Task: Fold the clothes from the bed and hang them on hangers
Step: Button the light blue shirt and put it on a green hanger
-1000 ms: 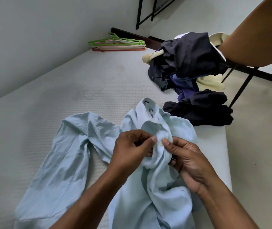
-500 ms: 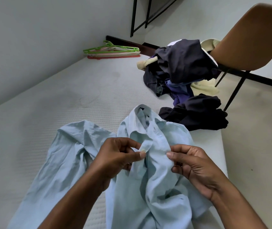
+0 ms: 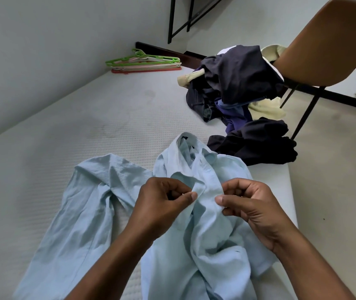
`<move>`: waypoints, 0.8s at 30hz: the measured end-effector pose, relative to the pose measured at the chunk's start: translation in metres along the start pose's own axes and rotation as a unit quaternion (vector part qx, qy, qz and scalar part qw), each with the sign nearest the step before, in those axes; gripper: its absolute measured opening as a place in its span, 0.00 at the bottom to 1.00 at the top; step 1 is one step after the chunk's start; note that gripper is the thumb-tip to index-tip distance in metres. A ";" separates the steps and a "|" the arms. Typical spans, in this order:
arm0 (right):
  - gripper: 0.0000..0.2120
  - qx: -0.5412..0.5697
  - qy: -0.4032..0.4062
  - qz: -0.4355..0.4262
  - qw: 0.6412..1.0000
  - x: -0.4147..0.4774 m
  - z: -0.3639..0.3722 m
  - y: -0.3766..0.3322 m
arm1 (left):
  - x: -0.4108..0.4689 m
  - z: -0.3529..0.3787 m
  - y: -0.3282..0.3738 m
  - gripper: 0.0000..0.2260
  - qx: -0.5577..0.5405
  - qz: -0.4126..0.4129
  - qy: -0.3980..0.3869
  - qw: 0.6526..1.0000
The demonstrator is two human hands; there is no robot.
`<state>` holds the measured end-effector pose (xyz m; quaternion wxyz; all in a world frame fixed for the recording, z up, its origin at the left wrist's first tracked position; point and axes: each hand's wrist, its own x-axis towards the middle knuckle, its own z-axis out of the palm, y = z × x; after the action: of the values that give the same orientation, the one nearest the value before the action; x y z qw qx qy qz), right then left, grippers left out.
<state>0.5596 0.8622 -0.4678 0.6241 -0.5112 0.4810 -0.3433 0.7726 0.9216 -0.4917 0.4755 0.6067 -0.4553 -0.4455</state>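
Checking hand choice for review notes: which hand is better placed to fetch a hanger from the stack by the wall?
Likely the left hand: the stack of green and pink plastic hangers lies far ahead to the left. The right hand would reach across. Both pinch the light blue shirt.

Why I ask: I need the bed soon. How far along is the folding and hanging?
Done: nothing visible; the hangers lie stacked and bare at the far end of the bed. In hand: left hand and right hand each pinch a front edge of the light blue shirt below its collar. To do: this shirt, plus the clothes pile beside the chair.
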 end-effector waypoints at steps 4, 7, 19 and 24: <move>0.10 -0.161 -0.017 -0.091 0.983 -0.003 0.008 0.009 | 0.001 0.002 -0.007 0.09 0.113 -0.011 -0.027 0.993; 0.11 -0.311 -0.019 -0.211 0.927 -0.005 0.019 0.019 | 0.001 0.001 -0.011 0.09 0.134 -0.033 -0.041 0.990; 0.25 -0.484 -0.068 -0.216 0.845 -0.015 0.028 0.008 | 0.008 -0.007 -0.015 0.10 0.133 -0.046 -0.060 0.988; 0.59 -0.480 -0.216 -0.044 0.849 -0.021 0.032 0.004 | 0.009 -0.013 -0.008 0.22 0.114 -0.045 -0.036 0.992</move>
<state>0.5834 0.8926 -0.4655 0.3735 -0.8290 0.4156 0.0218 0.7879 0.9163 -0.4990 0.3660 0.6606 -0.4918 -0.4334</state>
